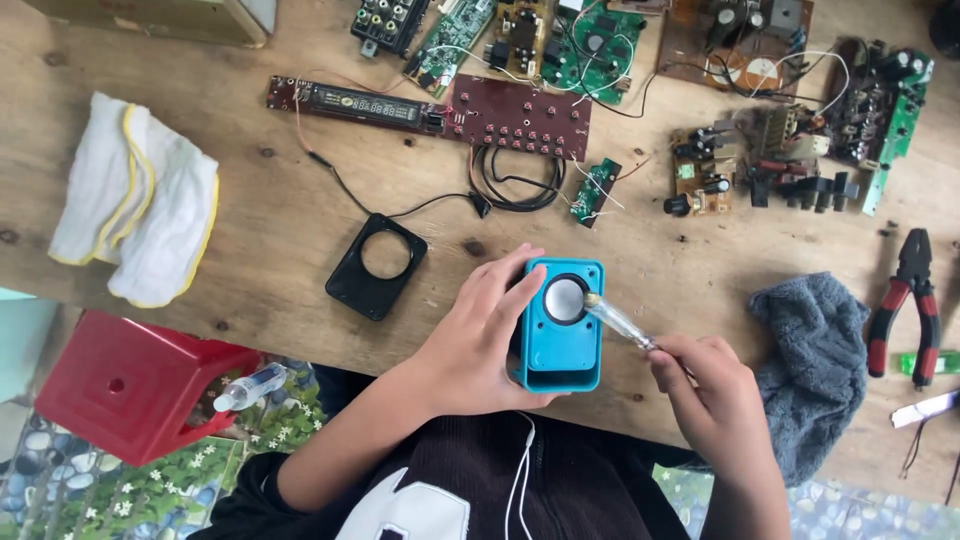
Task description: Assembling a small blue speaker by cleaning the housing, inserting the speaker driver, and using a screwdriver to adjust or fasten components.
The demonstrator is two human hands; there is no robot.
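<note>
- Wooden workbench [270, 225], scuffed and knotted, fills the view from the head camera, strewn with electronics.
- Nearest, at six o'clock, the left hand [480, 345] wraps a small blue speaker box [560, 335], thumb behind and fingers closed along its left side, holding it upright at the bench's near edge.
- At four o'clock the right hand [705, 385] pinches a clear-handled screwdriver [620, 322], fingers clamped together on the handle; its tip touches the rim of the speaker's white cone.
- Just right of that hand lies a grey cloth [815, 350]; red-handled pliers [905, 305] rest at three o'clock.
- At eight o'clock, below the bench, a red plastic stool [120, 385] carries a small clear bottle [250, 388].
- A black speaker frame [375, 265] lies near the centre; a white, yellow-edged cloth [135, 205] sits at nine o'clock.
- Farthest, from twelve to two o'clock, bare circuit boards [520, 115] and tangled wires spread along the far edge.
</note>
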